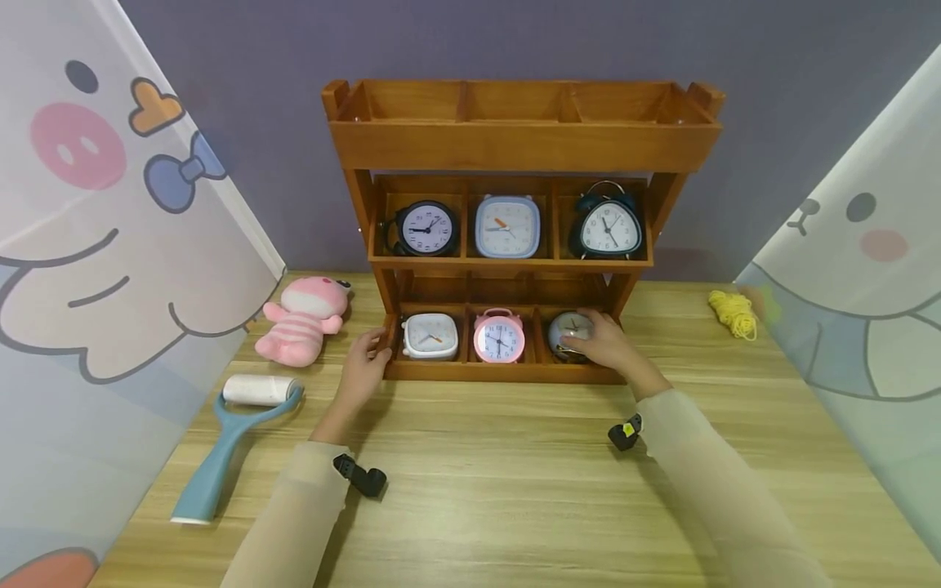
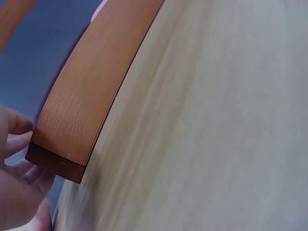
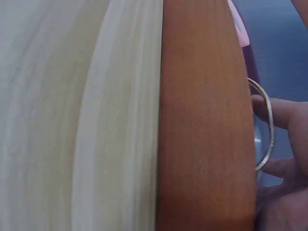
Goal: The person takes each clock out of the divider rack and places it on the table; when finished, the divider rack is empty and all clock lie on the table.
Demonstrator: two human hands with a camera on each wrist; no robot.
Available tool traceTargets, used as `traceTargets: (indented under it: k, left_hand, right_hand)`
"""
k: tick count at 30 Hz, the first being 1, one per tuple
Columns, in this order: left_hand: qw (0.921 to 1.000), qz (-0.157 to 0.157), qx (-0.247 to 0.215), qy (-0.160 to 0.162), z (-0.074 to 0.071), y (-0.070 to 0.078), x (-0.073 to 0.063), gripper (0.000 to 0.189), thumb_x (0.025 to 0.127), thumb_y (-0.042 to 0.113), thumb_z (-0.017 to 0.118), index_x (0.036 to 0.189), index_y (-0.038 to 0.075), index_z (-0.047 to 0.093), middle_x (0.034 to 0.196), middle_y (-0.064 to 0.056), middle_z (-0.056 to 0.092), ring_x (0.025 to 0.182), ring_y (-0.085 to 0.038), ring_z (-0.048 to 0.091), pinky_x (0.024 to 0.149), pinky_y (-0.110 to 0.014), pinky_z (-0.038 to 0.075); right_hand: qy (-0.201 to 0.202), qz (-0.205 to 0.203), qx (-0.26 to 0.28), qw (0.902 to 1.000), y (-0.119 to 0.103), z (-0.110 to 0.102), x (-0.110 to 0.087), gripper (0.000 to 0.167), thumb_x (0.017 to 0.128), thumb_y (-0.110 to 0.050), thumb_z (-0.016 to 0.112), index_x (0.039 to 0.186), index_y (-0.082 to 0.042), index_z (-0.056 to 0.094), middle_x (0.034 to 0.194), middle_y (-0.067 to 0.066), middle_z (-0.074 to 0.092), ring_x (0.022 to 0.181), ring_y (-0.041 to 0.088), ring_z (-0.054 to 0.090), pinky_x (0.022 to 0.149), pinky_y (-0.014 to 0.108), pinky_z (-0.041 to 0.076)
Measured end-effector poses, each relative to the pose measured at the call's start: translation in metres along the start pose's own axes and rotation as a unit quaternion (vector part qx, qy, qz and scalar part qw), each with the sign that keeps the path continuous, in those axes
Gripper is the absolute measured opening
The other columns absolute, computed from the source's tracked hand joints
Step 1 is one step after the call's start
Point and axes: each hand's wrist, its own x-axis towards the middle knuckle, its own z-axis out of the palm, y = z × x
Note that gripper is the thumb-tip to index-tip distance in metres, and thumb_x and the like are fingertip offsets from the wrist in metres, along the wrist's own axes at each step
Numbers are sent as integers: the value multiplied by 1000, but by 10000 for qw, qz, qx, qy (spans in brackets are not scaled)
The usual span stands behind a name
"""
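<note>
My right hand point(image 1: 606, 341) grips a grey round alarm clock point(image 1: 564, 327) in the bottom right compartment of a wooden shelf point(image 1: 507, 371), fingers and thumb around its body. A metal loop handle point(image 3: 270, 127) on this clock sticks out past the shelf's front board in the right wrist view. At the shelf's lower left end, my left hand point(image 1: 363, 367) holds the side, with fingertips at its corner in the left wrist view. A pink twin-bell alarm clock point(image 1: 499, 338) fills the bottom middle compartment, and a white alarm clock point(image 1: 430, 336) the bottom left.
The middle tier holds a black round clock point(image 1: 426, 229), a blue square clock point(image 1: 507, 228) and a dark triangular clock point(image 1: 608, 229). On the table's left are a pink plush toy point(image 1: 303, 321) and a blue-handled lint roller point(image 1: 224, 449). Yellow string point(image 1: 733, 314) lies at right.
</note>
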Motion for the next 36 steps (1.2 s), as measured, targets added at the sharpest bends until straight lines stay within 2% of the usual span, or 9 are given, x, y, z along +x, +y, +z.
traceTargets:
  k: [5,10,20,21,24,26,28,31,36]
  left_hand:
    - [9991,-347,-215,-108,-1,-1,4,41,96,0,51,137,-5,50,142,-25,39,125,-41,42,100,-50,39]
    - [9956,-684,-601,-208,-3,-1,4,43,97,2,52,139,-3,48,144,-24,36,127,-40,40,99,-49,38]
    - [9913,-838,-977,-290,-5,-2,6,45,97,3,53,142,-3,45,148,-21,34,130,-37,36,101,-47,37]
    - [9902,-885,-1026,-329,-7,3,4,45,97,3,53,142,-4,45,148,-21,33,130,-38,36,101,-47,36]
    - [9893,-902,-1088,-366,-7,2,4,45,98,3,53,142,-4,44,148,-22,33,130,-37,36,100,-45,36]
    - [9889,-945,-1086,-379,-7,1,4,46,98,3,53,142,-3,44,148,-21,34,129,-35,37,96,-41,39]
    - [9897,-919,-1041,-341,-6,-6,6,45,98,4,53,142,-1,45,146,-20,37,126,-33,40,89,-35,42]
    - [9893,-941,-1057,-356,-7,-7,6,45,98,4,53,143,0,45,145,-20,38,121,-32,42,76,-26,44]
    - [9878,-958,-1150,-435,-7,-5,6,47,99,5,52,144,0,43,146,-22,35,118,-32,43,69,-22,44]
  right_hand:
    - [-10,225,412,9989,3,4,5,79,89,-30,72,146,5,31,143,37,29,128,51,32,103,60,29]
    - [146,292,678,9972,8,8,9,81,84,-28,77,145,4,34,142,34,34,128,49,34,103,58,29]
    - [437,423,756,9953,7,9,8,81,78,-30,81,142,0,42,139,30,43,124,46,39,102,56,32]
    - [465,450,742,9951,7,10,8,81,78,-31,82,142,-1,43,139,29,43,124,46,40,101,56,33]
    - [616,465,780,9940,6,9,7,81,78,-30,82,142,-1,43,138,28,44,123,46,41,100,56,34]
    - [729,453,827,9929,4,8,6,81,77,-30,83,142,-1,44,138,28,45,122,45,42,100,56,34]
    - [807,431,901,9917,2,6,5,80,77,-28,83,142,-1,44,137,28,46,122,45,42,100,56,34]
    - [789,436,996,9909,-3,1,3,80,77,-27,83,142,-1,44,138,28,45,122,45,42,100,55,34]
    - [660,483,1235,9890,-10,-13,-5,83,79,-28,82,146,-2,40,139,28,42,122,44,41,100,54,35]
